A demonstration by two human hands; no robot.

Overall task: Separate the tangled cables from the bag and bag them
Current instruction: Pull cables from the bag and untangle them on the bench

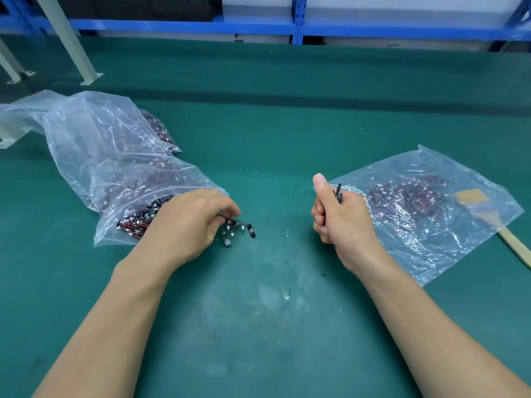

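Note:
A large clear plastic bag (pixel 94 145) full of tangled red-and-black cables lies at the left, its mouth toward me. My left hand (pixel 189 222) sits at that mouth and pinches a small clump of cables (pixel 240 228) with white and black connectors, resting on the green mat. My right hand (pixel 336 216) is curled in a fist around a bunch of cables (pixel 338 193), thumb up, black ends sticking out the top. Just right of it lies a flat clear bag (pixel 431 239) with separated cables (pixel 408 198) inside.
A wooden-handled brush (pixel 488 216) lies partly under the right bag's far edge. The green mat (pixel 273 311) carries small scraps near the middle. Blue shelving (pixel 297 24) and grey frame legs (pixel 71 44) stand at the back.

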